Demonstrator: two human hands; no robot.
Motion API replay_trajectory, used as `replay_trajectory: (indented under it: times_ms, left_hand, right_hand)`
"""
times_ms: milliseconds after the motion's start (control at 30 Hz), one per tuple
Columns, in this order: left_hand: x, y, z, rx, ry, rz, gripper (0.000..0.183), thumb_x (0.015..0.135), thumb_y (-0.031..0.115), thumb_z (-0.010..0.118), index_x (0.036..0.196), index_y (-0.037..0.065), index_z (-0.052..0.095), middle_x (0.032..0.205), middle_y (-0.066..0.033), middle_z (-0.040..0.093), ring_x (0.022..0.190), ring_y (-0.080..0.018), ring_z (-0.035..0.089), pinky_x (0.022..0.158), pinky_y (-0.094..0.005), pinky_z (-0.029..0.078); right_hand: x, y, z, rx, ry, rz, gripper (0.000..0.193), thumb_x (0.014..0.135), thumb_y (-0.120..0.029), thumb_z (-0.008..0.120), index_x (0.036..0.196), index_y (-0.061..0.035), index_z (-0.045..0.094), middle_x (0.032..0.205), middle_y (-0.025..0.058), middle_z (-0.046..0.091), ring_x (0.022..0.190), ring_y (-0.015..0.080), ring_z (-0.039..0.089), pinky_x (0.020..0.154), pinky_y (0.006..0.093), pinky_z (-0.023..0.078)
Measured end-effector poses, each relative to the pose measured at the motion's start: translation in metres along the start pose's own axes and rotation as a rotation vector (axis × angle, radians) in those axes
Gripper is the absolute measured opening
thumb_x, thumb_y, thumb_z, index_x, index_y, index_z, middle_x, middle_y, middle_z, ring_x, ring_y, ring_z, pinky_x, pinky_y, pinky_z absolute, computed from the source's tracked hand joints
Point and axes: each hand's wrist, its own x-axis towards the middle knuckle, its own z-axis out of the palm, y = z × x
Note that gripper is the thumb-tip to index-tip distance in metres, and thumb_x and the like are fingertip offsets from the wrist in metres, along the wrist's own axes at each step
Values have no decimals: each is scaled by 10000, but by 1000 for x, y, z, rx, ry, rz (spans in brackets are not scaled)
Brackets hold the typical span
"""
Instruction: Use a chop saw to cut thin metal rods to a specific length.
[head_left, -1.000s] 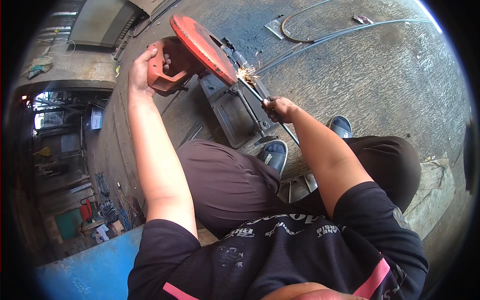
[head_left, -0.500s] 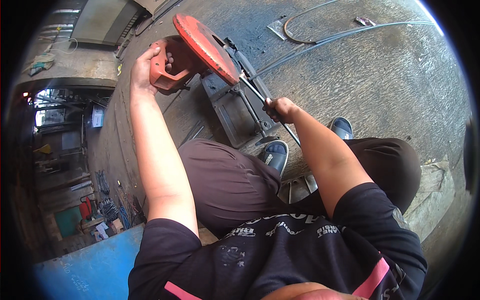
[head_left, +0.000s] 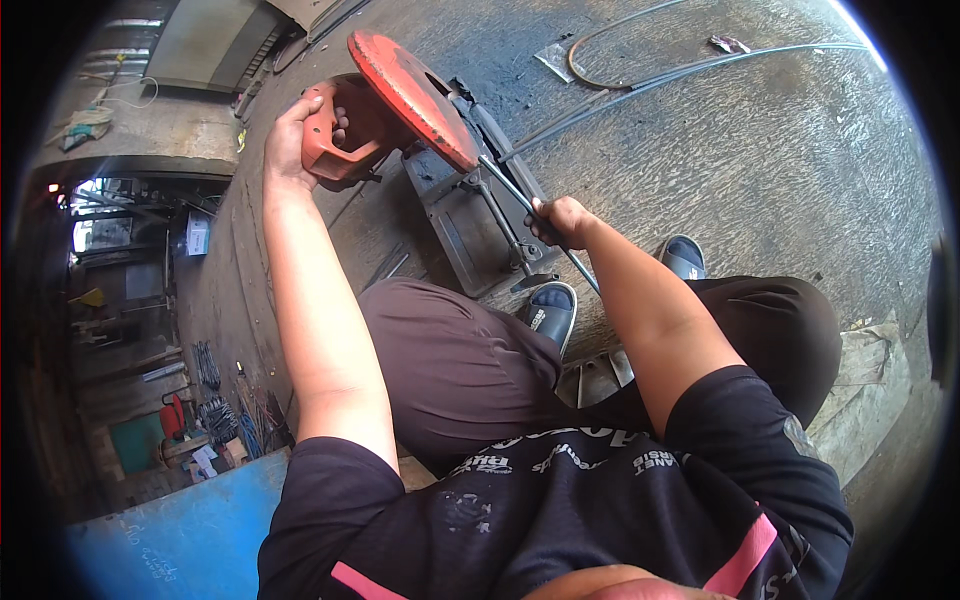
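Observation:
My left hand is wrapped round the orange handle of a chop saw. The saw's round orange guard, scuffed along its rim, tilts over a grey metal base on the floor. My right hand is closed round a thin metal rod. One end of the rod reaches the lower edge of the guard; the other runs back toward my legs. The cutting disc is hidden under the guard, so I cannot tell whether it touches the rod.
Long metal rods and a curved brown rod lie on the stained floor beyond the saw. My sandalled feet are close to the base. At the lower left is a blue panel, with tools and coiled wire behind it.
A small bright spot at the guard's lower edge, by the rod's end, no longer shows. Both hands keep their grips, and the saw is in almost the same position.

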Motion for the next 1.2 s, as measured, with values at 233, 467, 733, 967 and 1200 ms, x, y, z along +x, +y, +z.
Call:
replay_trajectory:
  times_ms: [233,467,733,967,1200]
  left_hand:
    - [-1,0,2,-21,14,10,295,865,192,540,1084,-6,542,847,-98,615,714,-176,602,643,-297,506]
    - [-3,0,3,-31,16,4,298,861,194,542,1088,1,546,837,-94,614,713,-171,602,640,-293,502]
    - [-3,0,3,-39,12,1,293,860,198,539,1076,0,551,830,-88,612,707,-168,599,641,-295,500]
    - [-4,0,3,-23,15,5,290,858,193,539,1072,-2,549,829,-87,611,705,-166,597,642,-292,501]
    - [3,-2,-3,-60,23,10,302,861,195,539,1084,-9,539,823,-103,609,700,-179,599,635,-299,506]
  right_hand:
    - [4,5,-2,53,-15,-20,393,934,-408,522,864,-28,598,649,20,510,532,120,449,479,241,368]
    - [6,8,-3,91,-20,-64,351,906,-403,580,915,-52,584,705,6,511,575,104,457,501,228,381]
    - [3,8,-3,123,-57,-80,318,893,-390,605,915,-75,569,749,2,532,617,96,480,541,218,412]
    - [1,6,-2,125,-41,-115,337,891,-353,618,946,-26,553,753,44,547,595,118,479,498,246,393]
    - [0,5,-1,104,-32,-103,296,883,-352,631,885,-70,539,756,25,542,601,109,482,516,229,411]
